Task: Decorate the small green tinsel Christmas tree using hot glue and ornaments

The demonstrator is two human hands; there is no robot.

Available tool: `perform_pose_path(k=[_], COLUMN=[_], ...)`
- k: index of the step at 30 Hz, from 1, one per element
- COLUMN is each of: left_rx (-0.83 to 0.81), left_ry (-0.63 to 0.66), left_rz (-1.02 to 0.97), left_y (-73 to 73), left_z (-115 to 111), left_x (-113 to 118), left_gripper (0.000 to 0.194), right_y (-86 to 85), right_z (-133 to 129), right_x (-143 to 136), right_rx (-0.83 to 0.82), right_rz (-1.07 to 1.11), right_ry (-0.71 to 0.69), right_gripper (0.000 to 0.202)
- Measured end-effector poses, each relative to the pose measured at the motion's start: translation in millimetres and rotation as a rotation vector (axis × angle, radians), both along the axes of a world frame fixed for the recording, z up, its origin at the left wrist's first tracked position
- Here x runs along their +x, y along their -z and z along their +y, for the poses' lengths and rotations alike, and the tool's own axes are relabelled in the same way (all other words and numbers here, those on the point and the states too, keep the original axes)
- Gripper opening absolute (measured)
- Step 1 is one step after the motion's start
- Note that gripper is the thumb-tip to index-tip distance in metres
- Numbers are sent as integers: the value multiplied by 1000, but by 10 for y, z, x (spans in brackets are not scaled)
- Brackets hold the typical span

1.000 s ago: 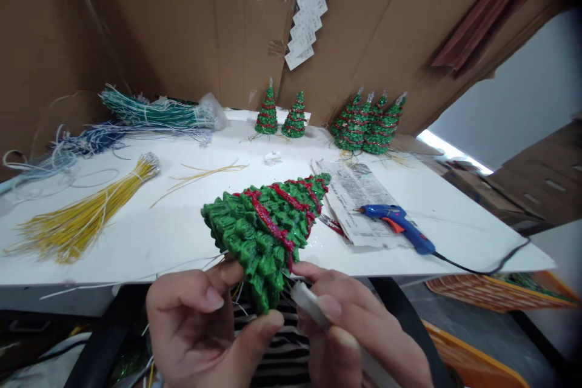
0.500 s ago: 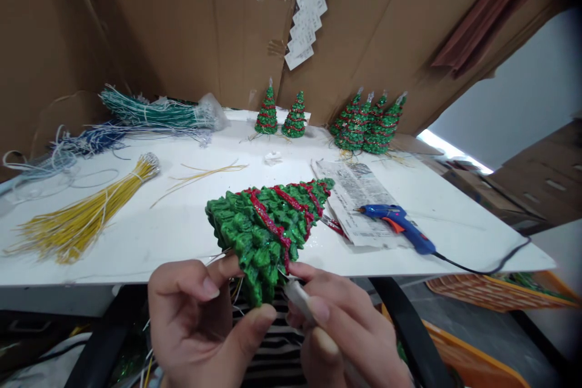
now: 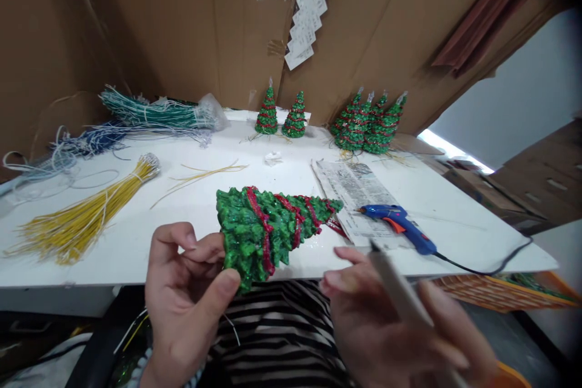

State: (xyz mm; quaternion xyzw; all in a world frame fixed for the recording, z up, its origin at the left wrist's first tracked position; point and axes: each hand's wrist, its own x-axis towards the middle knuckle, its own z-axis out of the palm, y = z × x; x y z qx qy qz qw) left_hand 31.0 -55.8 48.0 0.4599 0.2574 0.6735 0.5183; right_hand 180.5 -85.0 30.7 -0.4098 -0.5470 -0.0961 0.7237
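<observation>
A green miniature Christmas tree with glittery red garlands lies sideways in the air, its tip pointing right. My left hand grips it by the base, thumb below and fingers behind; a thin white wire hangs under it. To the right, apart from the tree, my right hand is blurred by motion. It holds a pale grey pen-like tool with a dark, narrow tip; its exact kind is unclear.
A blue glue gun lies on a newspaper, its cord running right. Yellow wires lie bundled at left, with green wires behind. Several finished trees stand at back right, two trees at back centre. Orange crates sit below right.
My right hand has drawn away from the tree to the right, carrying the pen-like tool. The tree has turned slightly in my left hand, its tip now lower and further right.
</observation>
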Motion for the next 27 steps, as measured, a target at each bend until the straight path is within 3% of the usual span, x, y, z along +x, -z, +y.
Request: perform_pose_path(k=[3,5,6,10,12,16,20,27], left_rx=[-61,-106,-134,-258,-345,-467,-433,-357], left_ry=[-25,-24,-21,-37,-22,52,76,227], left_rz=[-50,-79,-93,-166,-178,-133,-56,171], left_y=[-72,-112,-126,-142,-152,-204,-232,-60], left_z=[36,67,86,174,210,269,368,671], left_x=[-51,-77,-89,-128,-140,-170,-235,-347], left_gripper=[40,42,43,39,37,39,42,43], right_y=[-32,-24,-10,43,35,-6,30,218], right_z=[118,184,207,227,211,187,211,268], right_x=[205,355,418,545,547,515,480,445], right_rx=[145,2,-66,-246,-319,-428,-454,-520], right_rz=[219,267,265,221,224,336,502,606], right_ry=[207,275,258,-60,-147,-230,-297,-281], right_gripper=[21,20,22,26,26,19,14,21])
